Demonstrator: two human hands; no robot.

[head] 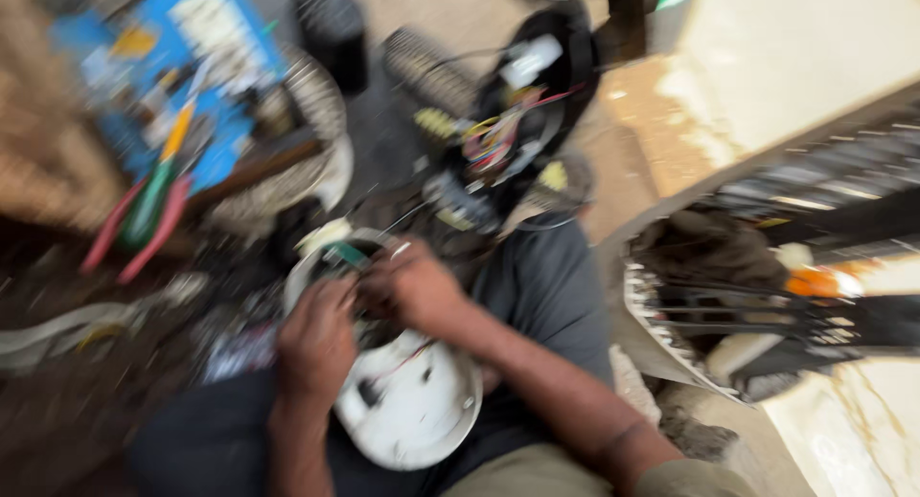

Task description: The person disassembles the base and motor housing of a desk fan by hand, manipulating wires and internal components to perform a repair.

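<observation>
The picture is badly motion-blurred. A round white plastic housing (412, 406) rests on my lap, with an opening at its upper left where thin red wires show. My left hand (316, 339) grips the housing's upper left rim. My right hand (412, 286) presses against the opening from the right, fingers curled over a small green part (347, 255). Whether the right hand pinches that part or only touches it is too blurred to tell.
A black opened device with coloured wires (513, 123) lies just beyond my hands. Red-handled pliers (144, 224) lie beside a blue box of parts (182, 75) at the upper left. A fan grille and black frame (767, 296) stand at the right.
</observation>
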